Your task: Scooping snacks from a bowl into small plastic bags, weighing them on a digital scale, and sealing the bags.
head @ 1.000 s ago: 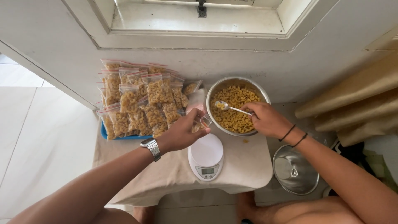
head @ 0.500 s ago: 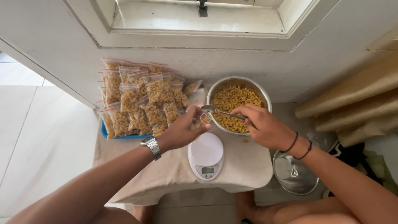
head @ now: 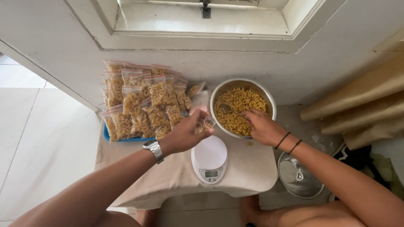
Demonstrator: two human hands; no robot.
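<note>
My left hand (head: 187,133), a watch on its wrist, holds a small clear plastic bag (head: 203,118) open just left of a steel bowl (head: 269,99) full of yellow elbow macaroni (head: 240,110). My right hand (head: 261,127) rests over the bowl's front rim and grips a metal spoon (head: 227,108), its scoop lying in the macaroni. A white digital kitchen scale (head: 209,158) sits on the cloth-covered stool (head: 168,172) below both hands, with nothing on its plate.
Several filled macaroni bags (head: 143,103) are stacked on a blue tray (head: 110,136) at the left. A pot lid (head: 299,177) lies on the floor at the right. Rolled brown paper (head: 357,105) leans by the white wall under a window.
The spoon went from the bowl to the bag's mouth and has returned into the macaroni. My left hand keeps the bag in nearly the same place.
</note>
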